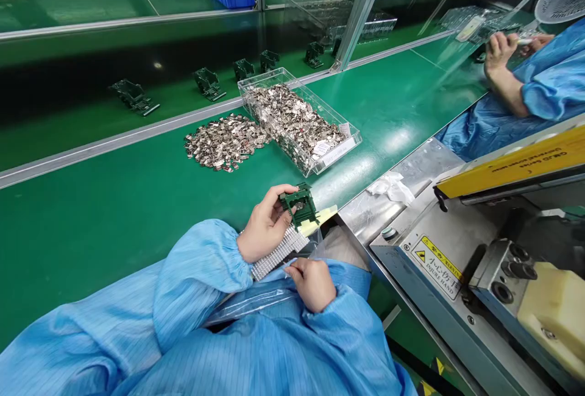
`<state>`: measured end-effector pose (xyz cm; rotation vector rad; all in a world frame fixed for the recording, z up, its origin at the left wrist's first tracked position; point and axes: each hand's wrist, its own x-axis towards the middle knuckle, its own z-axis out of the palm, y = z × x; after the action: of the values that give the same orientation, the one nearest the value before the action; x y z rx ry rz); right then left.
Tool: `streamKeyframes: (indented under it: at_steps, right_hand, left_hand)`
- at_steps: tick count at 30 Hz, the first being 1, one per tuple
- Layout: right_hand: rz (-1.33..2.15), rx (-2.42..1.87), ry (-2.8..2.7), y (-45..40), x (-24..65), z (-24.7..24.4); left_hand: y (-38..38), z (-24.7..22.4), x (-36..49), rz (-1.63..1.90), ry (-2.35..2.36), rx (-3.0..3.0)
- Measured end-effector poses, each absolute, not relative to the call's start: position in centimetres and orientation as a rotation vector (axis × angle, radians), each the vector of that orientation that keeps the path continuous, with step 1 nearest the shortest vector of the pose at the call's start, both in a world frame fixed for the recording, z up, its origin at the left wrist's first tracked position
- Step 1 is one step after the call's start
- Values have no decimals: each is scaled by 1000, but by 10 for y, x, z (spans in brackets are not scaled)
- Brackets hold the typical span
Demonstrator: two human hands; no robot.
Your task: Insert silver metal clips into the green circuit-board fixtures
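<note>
My left hand [261, 230] is closed around a dark green plastic frame part [300, 206], held up at the table edge in front of me. Below it, a silvery strip of small parts in rows [280, 254] lies across my lap, partly covered by my left wrist. My right hand [314, 283] is closed in a pinch just beneath that strip; whatever its fingertips grip is too small to make out. Clear plastic film [313, 245] and a pale yellow piece [323, 216] show beside the green part.
On the green table [91, 219] are a heap of small metal pieces [226, 141] and a clear tray [340, 153] full of more. Several green parts [133, 96] stand on the conveyor. A machine [439, 256] is at right; a co-worker's hand [500, 55] is beyond.
</note>
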<state>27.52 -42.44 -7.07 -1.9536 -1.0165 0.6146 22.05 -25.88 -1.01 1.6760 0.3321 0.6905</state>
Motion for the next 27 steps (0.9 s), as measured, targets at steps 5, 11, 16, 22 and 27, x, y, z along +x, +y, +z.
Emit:
streamKeyframes:
  at_steps: [5,11,16,22,27]
  right_hand:
    - [355,-1961,-906,-437,292,-13]
    - [-28,-1702,-893,-406,298,13]
    - [-100,-1740,-870,-380,293,9]
    - [-91,-1845,-888,-377,293,16]
    - [132,-1664,-727,-374,292,13]
  left_hand:
    - [-259,-10,213,690,357,1674]
    - [-262,-7,208,641,331,1678]
    - [-265,-1,207,616,275,1687]
    - [-267,-1,204,607,280,1740]
    - [-268,1,203,638,238,1761]
